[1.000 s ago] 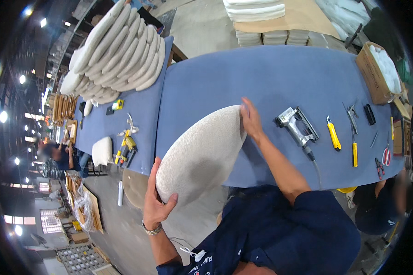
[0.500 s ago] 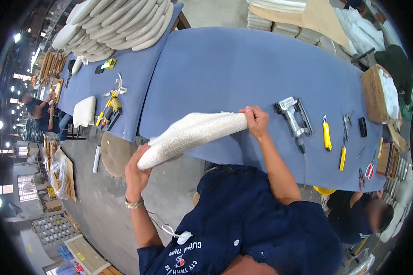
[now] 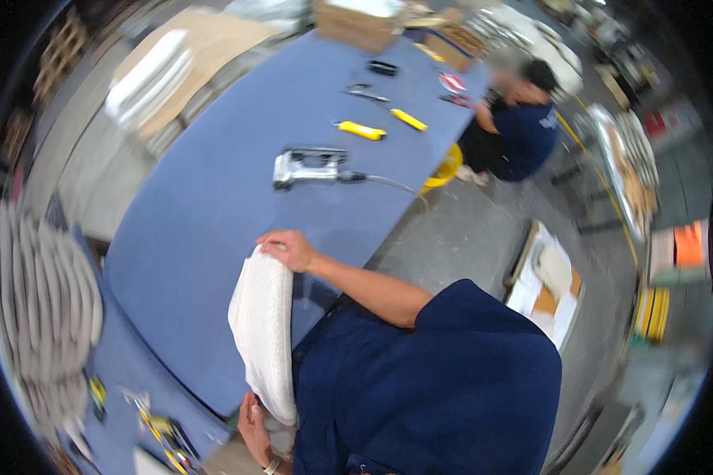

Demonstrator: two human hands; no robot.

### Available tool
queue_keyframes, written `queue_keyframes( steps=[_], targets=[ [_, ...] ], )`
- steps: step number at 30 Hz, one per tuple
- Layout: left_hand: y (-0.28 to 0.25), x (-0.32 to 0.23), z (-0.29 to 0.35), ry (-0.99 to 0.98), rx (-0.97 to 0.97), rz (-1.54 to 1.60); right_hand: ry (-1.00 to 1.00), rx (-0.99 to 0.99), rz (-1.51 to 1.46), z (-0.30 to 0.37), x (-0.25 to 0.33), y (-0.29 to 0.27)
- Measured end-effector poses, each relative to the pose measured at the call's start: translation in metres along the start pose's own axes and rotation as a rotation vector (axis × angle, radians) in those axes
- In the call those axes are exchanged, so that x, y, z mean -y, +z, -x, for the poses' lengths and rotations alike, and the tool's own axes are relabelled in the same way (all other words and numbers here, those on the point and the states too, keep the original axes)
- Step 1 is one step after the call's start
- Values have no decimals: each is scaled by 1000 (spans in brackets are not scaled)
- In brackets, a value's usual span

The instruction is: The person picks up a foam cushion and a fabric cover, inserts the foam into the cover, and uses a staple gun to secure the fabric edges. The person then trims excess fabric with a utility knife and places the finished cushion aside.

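Note:
A padded seat cushion [image 3: 263, 336] in off-white textured fabric is held in front of my body, over the near edge of the blue-covered table [image 3: 214, 190]. My right hand [image 3: 289, 252] is closed on its far end, with the thumb side at the corner. At the opposite end my left hand [image 3: 255, 431] grips the cushion's edge; some of its fingers are hidden behind the pad. A silver staple gun [image 3: 309, 166] with an air hose lies on the table beyond my right hand.
Yellow-handled knife [image 3: 362, 131], yellow-handled tool [image 3: 409, 119], pliers [image 3: 368, 94] and red scissors [image 3: 451, 82] lie farther along the table. Stacked cushions [image 3: 43, 301] stand at left. A co-worker [image 3: 519, 127] sits by the table's right side, near a yellow bucket [image 3: 445, 168].
The view has swung to the right, so the table and tools appear turned. Both hands still hold the cushion, which now appears upright in the picture.

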State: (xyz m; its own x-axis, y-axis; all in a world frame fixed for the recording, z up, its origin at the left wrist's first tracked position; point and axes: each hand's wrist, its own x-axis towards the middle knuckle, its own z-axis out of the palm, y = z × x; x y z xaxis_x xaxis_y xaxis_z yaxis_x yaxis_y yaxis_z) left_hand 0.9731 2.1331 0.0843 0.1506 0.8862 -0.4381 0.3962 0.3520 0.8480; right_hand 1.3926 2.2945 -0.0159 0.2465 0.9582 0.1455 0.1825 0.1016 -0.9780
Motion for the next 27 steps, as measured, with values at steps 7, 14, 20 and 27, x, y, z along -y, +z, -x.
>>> queue_keyframes(
  steps=[7, 14, 20, 27],
  targets=[
    [-8, 47, -181, 228, 84, -462, 306, -391, 83, 34, 58, 20],
    [32, -1, -230, 149, 299, -352, 152, -349, 317, 53, 77, 43],
    [39, -13, -222, 189, 222, -162, 31, -320, 484, 58, 57, 37],
    [89, -32, -253, 273, -9, -474, -100, -149, 654, 38, 73, 30]
  ],
)
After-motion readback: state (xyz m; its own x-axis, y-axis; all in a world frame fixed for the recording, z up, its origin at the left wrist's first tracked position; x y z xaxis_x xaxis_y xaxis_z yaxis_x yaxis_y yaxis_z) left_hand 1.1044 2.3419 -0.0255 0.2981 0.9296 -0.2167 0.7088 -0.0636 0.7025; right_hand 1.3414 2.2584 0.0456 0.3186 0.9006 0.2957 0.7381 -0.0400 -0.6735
